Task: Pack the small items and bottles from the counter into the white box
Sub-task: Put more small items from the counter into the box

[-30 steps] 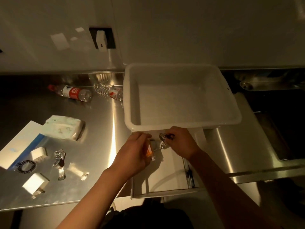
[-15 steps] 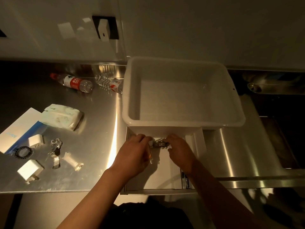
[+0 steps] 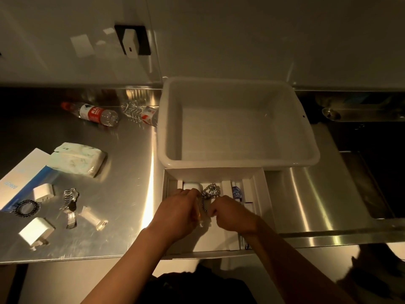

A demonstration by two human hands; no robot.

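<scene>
Steel counter (image 3: 122, 163) carries the empty white plastic box (image 3: 237, 160) at its rear edge; both hands (image 3: 178, 210) (image 3: 233, 212) pinch a silver chain (image 3: 210, 191) in the drawer below it, best lifted gathered.

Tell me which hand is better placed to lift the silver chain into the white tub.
Probably the right hand: its fingers already pinch the silver chain, directly below the white tub. The left hand holds a small orange item.

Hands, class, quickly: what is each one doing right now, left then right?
Left hand: fingers curled round a small orange-tinted item, over the open drawer.
Right hand: fingers curled, pinching the silver chain.
</scene>
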